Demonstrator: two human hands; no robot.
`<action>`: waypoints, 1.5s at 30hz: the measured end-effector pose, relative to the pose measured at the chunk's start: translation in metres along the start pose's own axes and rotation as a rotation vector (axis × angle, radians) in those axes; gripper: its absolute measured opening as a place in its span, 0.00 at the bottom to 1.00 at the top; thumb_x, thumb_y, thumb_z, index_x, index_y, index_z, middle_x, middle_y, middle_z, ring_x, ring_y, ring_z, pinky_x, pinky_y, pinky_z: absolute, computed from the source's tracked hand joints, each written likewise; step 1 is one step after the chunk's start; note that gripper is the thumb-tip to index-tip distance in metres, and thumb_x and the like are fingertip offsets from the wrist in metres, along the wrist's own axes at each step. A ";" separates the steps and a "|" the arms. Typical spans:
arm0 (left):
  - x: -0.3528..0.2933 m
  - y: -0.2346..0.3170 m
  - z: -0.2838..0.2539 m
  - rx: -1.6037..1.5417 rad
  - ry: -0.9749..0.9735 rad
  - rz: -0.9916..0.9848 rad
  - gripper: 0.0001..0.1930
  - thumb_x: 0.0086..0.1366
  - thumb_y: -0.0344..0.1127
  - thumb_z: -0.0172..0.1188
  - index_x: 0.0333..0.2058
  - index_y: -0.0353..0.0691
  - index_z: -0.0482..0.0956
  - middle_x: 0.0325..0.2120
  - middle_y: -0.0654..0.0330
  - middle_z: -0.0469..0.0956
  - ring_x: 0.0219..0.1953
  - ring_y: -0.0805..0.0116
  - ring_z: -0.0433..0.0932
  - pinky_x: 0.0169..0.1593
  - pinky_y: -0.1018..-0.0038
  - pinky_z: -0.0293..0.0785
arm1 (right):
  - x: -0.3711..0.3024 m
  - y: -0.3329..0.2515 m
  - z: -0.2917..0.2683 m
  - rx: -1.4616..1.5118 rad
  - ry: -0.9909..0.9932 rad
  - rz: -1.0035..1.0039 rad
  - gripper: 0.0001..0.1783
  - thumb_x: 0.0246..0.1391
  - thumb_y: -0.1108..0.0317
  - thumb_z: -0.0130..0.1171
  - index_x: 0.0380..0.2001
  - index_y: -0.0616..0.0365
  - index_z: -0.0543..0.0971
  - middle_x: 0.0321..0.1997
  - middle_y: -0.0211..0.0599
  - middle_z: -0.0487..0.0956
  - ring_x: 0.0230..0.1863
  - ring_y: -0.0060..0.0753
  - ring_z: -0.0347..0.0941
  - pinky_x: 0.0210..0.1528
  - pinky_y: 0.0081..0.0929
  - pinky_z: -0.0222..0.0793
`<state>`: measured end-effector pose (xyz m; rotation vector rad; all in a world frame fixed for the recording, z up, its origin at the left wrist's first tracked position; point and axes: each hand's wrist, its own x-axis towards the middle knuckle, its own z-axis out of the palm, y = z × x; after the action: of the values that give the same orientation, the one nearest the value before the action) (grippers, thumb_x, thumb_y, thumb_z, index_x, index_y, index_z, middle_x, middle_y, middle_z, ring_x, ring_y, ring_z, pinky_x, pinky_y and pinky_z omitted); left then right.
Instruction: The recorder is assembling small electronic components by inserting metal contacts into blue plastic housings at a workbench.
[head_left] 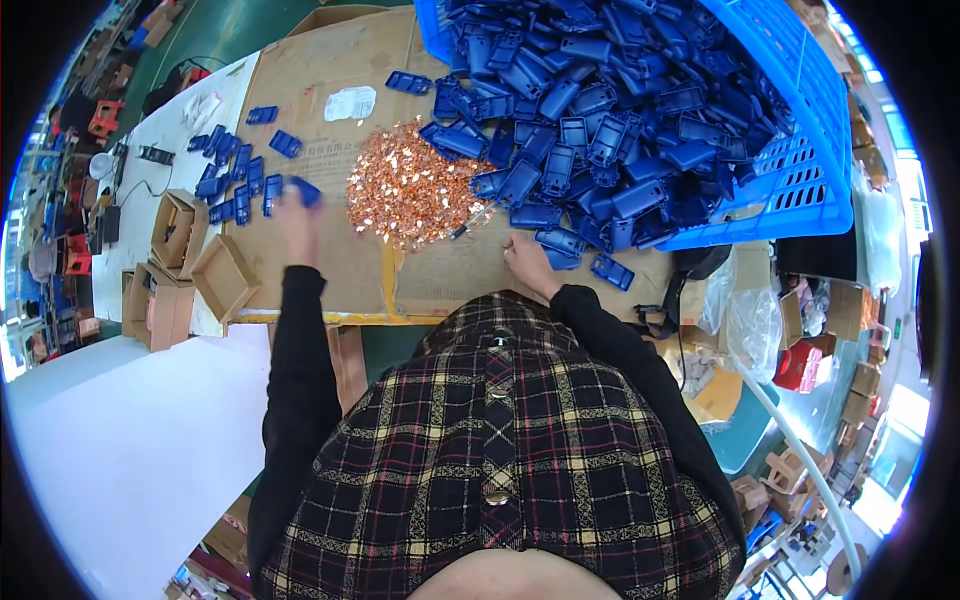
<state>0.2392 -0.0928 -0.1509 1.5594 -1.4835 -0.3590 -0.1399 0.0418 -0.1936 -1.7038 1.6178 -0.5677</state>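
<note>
My left hand (298, 222) is over the cardboard at the left, its fingers closed on a blue plastic housing (305, 190). Just beyond it lies a loose group of similar blue housings (240, 163). My right hand (528, 262) rests at the near edge of the big pile, fingers curled in; whether a small part is in them is hidden. Beside it sit more blue housings (611, 271). Between my hands spreads a heap of small copper-coloured metal pieces (410, 185). A thin dark tool-like item (470, 222) lies on the heap's right edge.
A blue plastic crate (835, 205) lies tipped at the far right, housings (600, 110) spilling from it. Small open cardboard boxes (225, 277) stand at the left. A cardboard sheet (300, 80) covers the table. A black strap (672, 300) and clear plastic bags (750, 320) are at the right.
</note>
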 end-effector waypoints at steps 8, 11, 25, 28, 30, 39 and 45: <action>-0.007 0.044 0.104 -0.191 -0.303 -0.140 0.13 0.60 0.33 0.49 0.42 0.34 0.70 0.34 0.59 0.74 0.32 0.72 0.72 0.35 0.72 0.70 | 0.002 0.003 -0.002 -0.153 0.108 0.116 0.08 0.46 0.73 0.48 0.32 0.60 0.67 0.35 0.50 0.67 0.38 0.55 0.66 0.38 0.42 0.64; -0.046 0.132 0.137 -0.139 -0.540 -0.060 0.09 0.56 0.32 0.51 0.34 0.36 0.75 0.27 0.53 0.75 0.29 0.56 0.75 0.37 0.62 0.69 | 0.001 0.010 -0.002 -0.125 0.016 -0.147 0.10 0.46 0.71 0.50 0.34 0.59 0.67 0.37 0.49 0.66 0.36 0.55 0.67 0.36 0.44 0.65; -0.053 0.145 0.197 0.405 -0.512 0.389 0.06 0.46 0.32 0.56 0.26 0.44 0.77 0.29 0.56 0.73 0.36 0.56 0.70 0.37 0.60 0.65 | 0.009 0.016 0.006 -0.267 -0.044 -0.253 0.08 0.47 0.73 0.43 0.30 0.64 0.69 0.32 0.53 0.71 0.34 0.53 0.71 0.33 0.41 0.67; -0.030 0.145 0.169 0.227 -0.438 0.299 0.06 0.47 0.30 0.54 0.26 0.43 0.77 0.30 0.56 0.74 0.35 0.56 0.71 0.39 0.62 0.66 | 0.009 0.002 0.002 -0.298 -0.099 -0.161 0.07 0.46 0.74 0.42 0.29 0.65 0.69 0.33 0.53 0.71 0.33 0.54 0.71 0.33 0.41 0.67; -0.015 0.149 0.141 0.117 -0.413 0.237 0.06 0.48 0.28 0.54 0.27 0.42 0.77 0.30 0.57 0.74 0.36 0.58 0.72 0.40 0.64 0.67 | 0.010 -0.001 -0.001 -0.397 -0.129 -0.122 0.07 0.46 0.75 0.42 0.28 0.67 0.69 0.30 0.54 0.72 0.32 0.54 0.71 0.34 0.42 0.67; -0.037 0.190 0.056 -1.221 -0.576 -0.534 0.14 0.59 0.32 0.53 0.44 0.39 0.67 0.33 0.57 0.72 0.35 0.65 0.74 0.41 0.65 0.72 | 0.006 -0.057 -0.071 0.291 0.153 -0.026 0.05 0.47 0.71 0.51 0.26 0.62 0.72 0.25 0.41 0.71 0.27 0.34 0.68 0.30 0.27 0.63; -0.080 0.221 0.081 -1.261 -0.696 -0.887 0.14 0.61 0.35 0.50 0.44 0.37 0.65 0.33 0.55 0.73 0.32 0.60 0.76 0.33 0.65 0.77 | 0.003 -0.111 -0.120 0.390 0.332 -0.185 0.03 0.47 0.75 0.52 0.28 0.61 0.73 0.34 0.32 0.68 0.32 0.23 0.65 0.31 0.18 0.61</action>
<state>0.0209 -0.0201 -0.0553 0.8895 -0.5320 -2.0324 -0.1533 0.0121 -0.0333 -1.5260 1.4501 -1.2265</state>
